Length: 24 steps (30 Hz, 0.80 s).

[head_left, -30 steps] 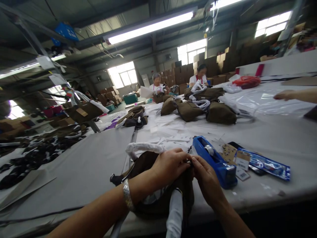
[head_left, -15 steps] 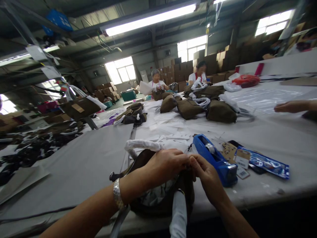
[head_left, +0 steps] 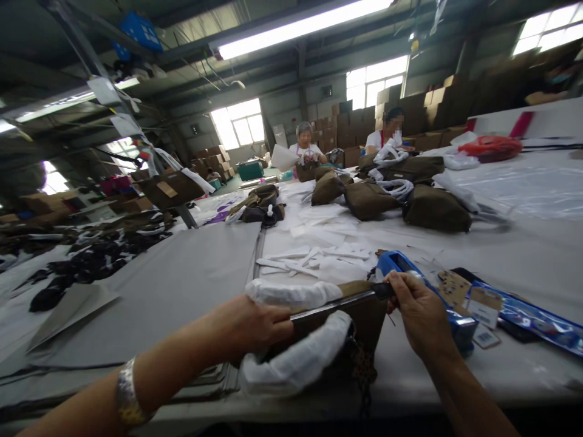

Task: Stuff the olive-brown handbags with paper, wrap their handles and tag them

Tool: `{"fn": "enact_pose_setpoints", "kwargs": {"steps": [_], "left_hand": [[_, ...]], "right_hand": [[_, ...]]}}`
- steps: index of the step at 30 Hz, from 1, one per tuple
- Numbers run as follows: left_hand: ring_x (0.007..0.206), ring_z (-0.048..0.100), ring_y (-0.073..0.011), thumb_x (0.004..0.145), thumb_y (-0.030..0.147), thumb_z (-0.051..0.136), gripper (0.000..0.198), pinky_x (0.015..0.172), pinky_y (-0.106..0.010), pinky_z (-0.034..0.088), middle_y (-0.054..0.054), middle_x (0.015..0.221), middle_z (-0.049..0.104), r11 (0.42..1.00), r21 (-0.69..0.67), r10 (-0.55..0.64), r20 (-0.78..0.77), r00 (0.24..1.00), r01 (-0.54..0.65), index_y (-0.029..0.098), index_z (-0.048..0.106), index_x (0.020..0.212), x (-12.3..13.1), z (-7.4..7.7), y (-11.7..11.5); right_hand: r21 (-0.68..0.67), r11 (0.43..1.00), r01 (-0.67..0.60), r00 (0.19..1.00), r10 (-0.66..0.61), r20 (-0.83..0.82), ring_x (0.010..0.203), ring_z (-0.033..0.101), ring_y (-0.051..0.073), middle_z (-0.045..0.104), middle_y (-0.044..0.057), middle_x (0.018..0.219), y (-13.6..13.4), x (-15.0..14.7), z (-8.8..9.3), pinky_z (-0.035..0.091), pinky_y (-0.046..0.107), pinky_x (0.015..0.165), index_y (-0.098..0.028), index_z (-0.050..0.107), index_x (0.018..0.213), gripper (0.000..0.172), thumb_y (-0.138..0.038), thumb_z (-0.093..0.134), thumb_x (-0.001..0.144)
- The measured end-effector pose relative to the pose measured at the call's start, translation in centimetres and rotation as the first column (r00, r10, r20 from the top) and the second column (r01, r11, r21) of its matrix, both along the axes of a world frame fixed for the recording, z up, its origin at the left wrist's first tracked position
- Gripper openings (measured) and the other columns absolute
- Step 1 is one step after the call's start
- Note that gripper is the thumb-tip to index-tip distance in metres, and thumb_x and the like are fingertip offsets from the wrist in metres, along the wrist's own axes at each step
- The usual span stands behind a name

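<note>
A dark olive handbag [head_left: 337, 340] stands in front of me at the table's near edge, its top zipper [head_left: 337, 305] drawn together between my hands. My left hand [head_left: 259, 325] is closed at the left part of the zipper; the pull itself is hidden under the fingers. At the other end, my right hand [head_left: 416, 309] pinches the dark zipper end tab [head_left: 383, 291]. Two handles wrapped in white, the far handle [head_left: 296, 293] and the near handle [head_left: 296, 364], lie on either side of the zipper. A dark flower-shaped charm [head_left: 363, 364] hangs on the bag's near side.
A blue tape dispenser [head_left: 401, 262] stands just beyond my right hand, beside paper tags [head_left: 485, 309] and a blue packet [head_left: 542, 315]. White paper strips [head_left: 314, 258] lie behind the bag. Several olive bags [head_left: 437, 208] are farther back, and two people [head_left: 310, 149] work across the table.
The bag's mouth was open and is now zipped between my hands. My left hand has moved left, away from my right hand, which now holds the end tab. The view has shifted left.
</note>
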<state>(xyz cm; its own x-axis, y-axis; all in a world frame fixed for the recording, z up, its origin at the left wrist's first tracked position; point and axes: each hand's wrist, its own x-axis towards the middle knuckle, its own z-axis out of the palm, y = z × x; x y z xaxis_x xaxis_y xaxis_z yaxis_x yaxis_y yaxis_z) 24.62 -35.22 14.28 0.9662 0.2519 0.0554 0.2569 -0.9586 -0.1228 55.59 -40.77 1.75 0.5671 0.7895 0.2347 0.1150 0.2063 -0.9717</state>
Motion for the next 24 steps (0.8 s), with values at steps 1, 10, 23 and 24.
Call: {"fn": "enact_pose_setpoints", "kwargs": {"steps": [1,10,23,24], "left_hand": [[0.065,0.06,-0.0153,0.089,0.007,0.061,0.014,0.055,-0.025,0.044,-0.001,0.084,0.069,0.998,0.052,-0.036,-0.07,0.997,0.039,0.02,0.063,0.086,-1.2,0.2,0.0],[0.084,0.064,-0.0175,0.093,0.0,0.046,0.023,0.073,-0.025,0.053,-0.005,0.096,0.069,0.988,0.067,0.138,-0.022,0.99,-0.136,0.018,0.06,0.091,-9.5,-0.5,-1.2],[0.125,0.06,-0.0201,0.097,0.038,0.06,0.051,0.114,-0.03,0.041,-0.01,0.133,0.065,0.992,-0.114,0.028,0.617,0.786,0.055,0.02,0.046,0.143,0.7,-2.6,-6.7],[0.121,0.062,-0.0177,0.098,0.027,0.057,0.044,0.11,-0.027,0.044,-0.008,0.129,0.068,0.991,-0.127,0.044,0.629,0.776,0.047,0.022,0.048,0.141,1.2,-2.6,-6.2]], "right_hand": [[-0.003,1.0,0.014,1.0,-0.014,-0.023,0.053,0.05,0.013,0.053,-0.004,0.054,0.3,0.2,-0.1,0.041,0.025,0.055,-0.021,0.064,0.084,0.039,-0.059,0.062,0.089],[-0.069,0.983,0.169,0.969,-0.153,0.196,0.054,0.055,0.017,0.056,0.0,0.058,2.2,1.6,1.1,0.044,0.03,0.055,-0.02,0.068,0.084,0.045,-0.064,0.057,0.088],[0.422,0.816,-0.395,0.607,-0.113,0.787,0.123,0.06,0.025,0.066,0.012,0.127,-6.4,-5.6,2.7,0.052,0.037,0.102,-0.019,0.055,0.135,0.039,-0.03,0.06,0.097],[0.413,0.818,-0.399,0.595,-0.111,0.796,0.123,0.06,0.024,0.067,0.011,0.127,-6.0,-6.0,3.1,0.052,0.036,0.103,-0.019,0.056,0.134,0.039,-0.023,0.061,0.096]]}}
